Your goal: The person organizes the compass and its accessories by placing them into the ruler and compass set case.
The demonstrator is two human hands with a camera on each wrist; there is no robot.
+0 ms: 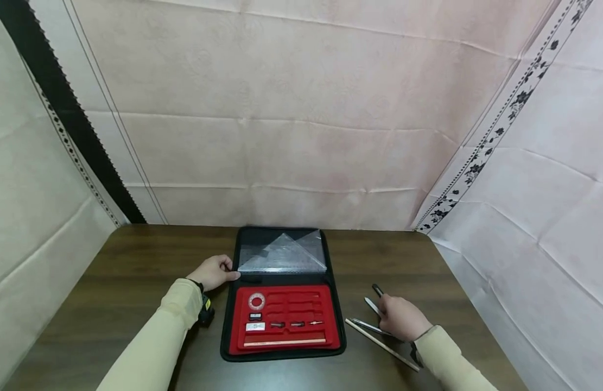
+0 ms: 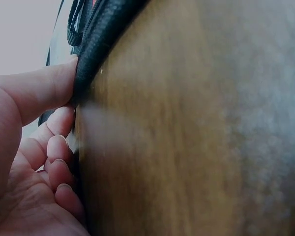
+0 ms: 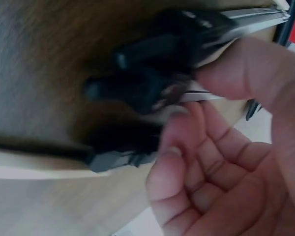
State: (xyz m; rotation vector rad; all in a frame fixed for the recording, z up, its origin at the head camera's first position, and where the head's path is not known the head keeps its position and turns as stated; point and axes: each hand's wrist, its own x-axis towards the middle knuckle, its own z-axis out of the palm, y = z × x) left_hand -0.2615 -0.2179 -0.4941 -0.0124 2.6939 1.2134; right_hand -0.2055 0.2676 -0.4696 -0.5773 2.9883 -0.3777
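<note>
An unfolded black zip case (image 1: 337,326) lies on the table with a red moulded tray (image 1: 301,304) in its near half. My left hand (image 1: 214,272) pinches the case's left edge (image 2: 96,54) near the fold, thumb over it and fingers curled below. To the right of the case, my right hand (image 1: 404,319) holds a drawing compass (image 3: 132,91) by its black head, between thumb and fingertips. A second compass (image 3: 162,42) with silver legs overlaps it. Behind the fingertips is another dark, blurred tool (image 3: 123,150).
Clear set squares (image 1: 281,255) sit in the case's upper half. The tray carries a white ring (image 1: 256,301), a white eraser-like block (image 1: 255,327), small metal parts and a wooden stick (image 1: 284,342). A pale rod (image 1: 374,340) lies right of the case. Cloth (image 1: 281,136) hangs behind the table.
</note>
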